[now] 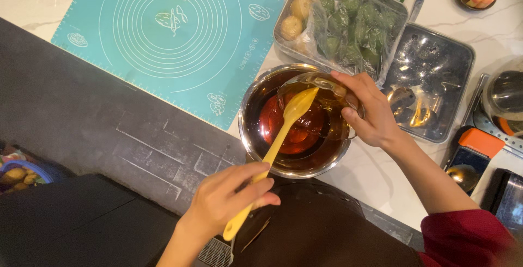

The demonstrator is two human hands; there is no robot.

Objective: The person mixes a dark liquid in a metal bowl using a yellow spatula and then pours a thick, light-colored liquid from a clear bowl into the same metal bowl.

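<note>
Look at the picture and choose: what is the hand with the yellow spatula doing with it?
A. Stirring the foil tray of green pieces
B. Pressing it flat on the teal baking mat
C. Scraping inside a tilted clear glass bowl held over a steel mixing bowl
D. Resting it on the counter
C: the left hand reaches the yellow spatula into the glass bowl, which the right hand tips over the steel mixing bowl of dark liquid.

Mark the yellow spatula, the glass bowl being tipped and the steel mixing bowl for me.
yellow spatula [297, 105], head view, on its blade.
glass bowl [318, 82], head view, on its upper rim.
steel mixing bowl [248, 101], head view, on its left rim.
</note>
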